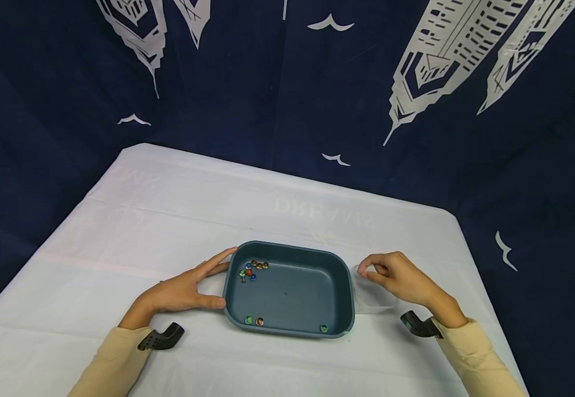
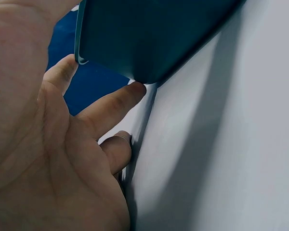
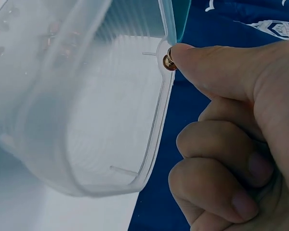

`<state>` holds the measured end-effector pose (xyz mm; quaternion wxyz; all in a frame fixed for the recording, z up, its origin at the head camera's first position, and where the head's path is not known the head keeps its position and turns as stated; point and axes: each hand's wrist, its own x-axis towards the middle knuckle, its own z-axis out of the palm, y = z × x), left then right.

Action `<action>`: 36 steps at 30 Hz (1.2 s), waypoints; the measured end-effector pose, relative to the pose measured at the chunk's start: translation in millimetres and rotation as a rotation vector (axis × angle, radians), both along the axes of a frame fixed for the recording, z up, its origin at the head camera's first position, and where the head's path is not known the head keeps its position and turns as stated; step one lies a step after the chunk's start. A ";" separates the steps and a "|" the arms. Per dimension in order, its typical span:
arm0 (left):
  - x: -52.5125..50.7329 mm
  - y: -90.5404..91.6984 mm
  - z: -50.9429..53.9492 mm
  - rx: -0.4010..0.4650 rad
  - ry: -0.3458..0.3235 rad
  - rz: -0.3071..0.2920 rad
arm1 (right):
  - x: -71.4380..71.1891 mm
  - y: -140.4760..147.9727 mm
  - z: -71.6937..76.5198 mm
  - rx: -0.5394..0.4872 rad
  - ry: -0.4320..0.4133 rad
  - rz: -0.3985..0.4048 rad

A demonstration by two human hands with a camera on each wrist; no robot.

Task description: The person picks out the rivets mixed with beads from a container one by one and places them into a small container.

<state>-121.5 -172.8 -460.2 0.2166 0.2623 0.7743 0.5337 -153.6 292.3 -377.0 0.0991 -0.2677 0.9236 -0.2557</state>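
Note:
A grey-blue plastic basin [image 1: 287,298] sits on the white cloth with several coloured glass marbles [image 1: 249,272] in its far left corner and a few more along its near side. My left hand [image 1: 180,291] rests against the basin's left end, fingers and thumb spread and fairly straight. To the right of the basin stands a clear plastic container [image 3: 111,106]; several blurred marbles [image 3: 58,41] show through its wall. Over this container's rim my right hand [image 1: 399,278] pinches a brown-gold marble [image 3: 169,61] at the fingertips, the other fingers curled in.
A white cloth [image 1: 193,215] covers the table, whose far edge meets a dark blue curtain [image 1: 267,99] printed with white buildings and birds. Black wrist cameras [image 1: 162,337] are strapped to both forearms.

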 end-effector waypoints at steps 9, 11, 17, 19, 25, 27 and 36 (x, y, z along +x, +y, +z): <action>-0.2 -0.7 -0.7 0.004 0.001 0.001 | 1.7 1.8 -1.4 -0.010 -0.003 -0.007; 0.0 -0.8 -0.6 0.004 0.002 0.003 | 2.1 1.4 -1.3 -0.016 -0.002 -0.003; 0.6 -0.7 -0.6 0.008 0.001 0.001 | 2.2 1.2 0.5 -0.004 0.003 -0.001; 0.5 -0.4 -0.6 0.008 0.004 -0.001 | 2.3 1.1 1.2 0.001 0.003 -0.003; 1.2 -0.3 -0.2 0.016 0.006 -0.006 | 2.4 -0.9 0.8 0.005 -0.015 -0.005; 1.4 -0.4 0.2 0.009 0.008 -0.004 | 2.5 -1.4 0.4 0.006 -0.020 -0.005; 1.4 -0.2 1.4 0.006 -0.009 0.005 | 0.5 -6.8 1.8 0.007 -0.006 0.019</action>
